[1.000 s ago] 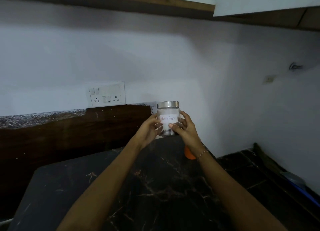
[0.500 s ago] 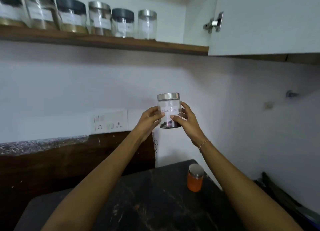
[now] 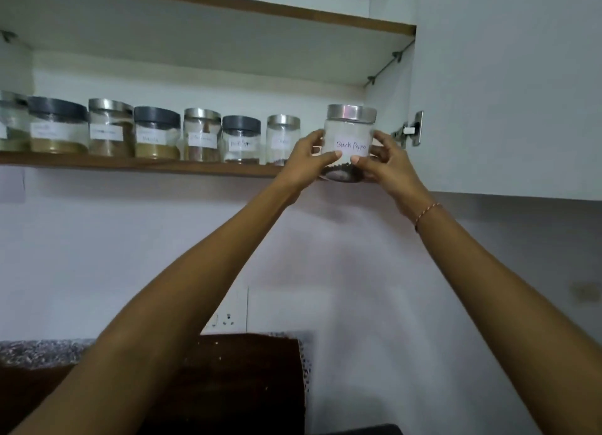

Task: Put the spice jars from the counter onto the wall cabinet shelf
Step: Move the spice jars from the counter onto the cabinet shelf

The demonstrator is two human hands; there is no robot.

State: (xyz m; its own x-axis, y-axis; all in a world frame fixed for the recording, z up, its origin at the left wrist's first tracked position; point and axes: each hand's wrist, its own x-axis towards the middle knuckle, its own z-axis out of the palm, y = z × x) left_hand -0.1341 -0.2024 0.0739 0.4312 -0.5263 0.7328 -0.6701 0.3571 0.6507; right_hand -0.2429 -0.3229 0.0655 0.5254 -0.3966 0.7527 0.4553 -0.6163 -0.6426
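So we've got the Black Pepper jar upright, gripped between left hand and right hand, hovering at the shelf's front edge near its right end. Free spot lies straight behind, right of the jar row.
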